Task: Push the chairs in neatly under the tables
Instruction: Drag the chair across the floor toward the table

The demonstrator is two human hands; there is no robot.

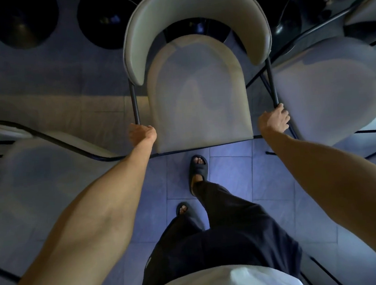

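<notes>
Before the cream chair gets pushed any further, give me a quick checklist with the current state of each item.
1. Left hand gripping the chair's left frame post: ok.
2. Right hand gripping the right frame post: ok.
3. Chair squared to the person, backrest on the far side: ok.
4. Clearance to the neighbouring chair on the right: not ok, the right hand sits right against its seat.
5. Feet clear of the chair's front bar: ok.
6. Table edge and room under it ahead: cannot tell, only dark round bases show.
</notes>
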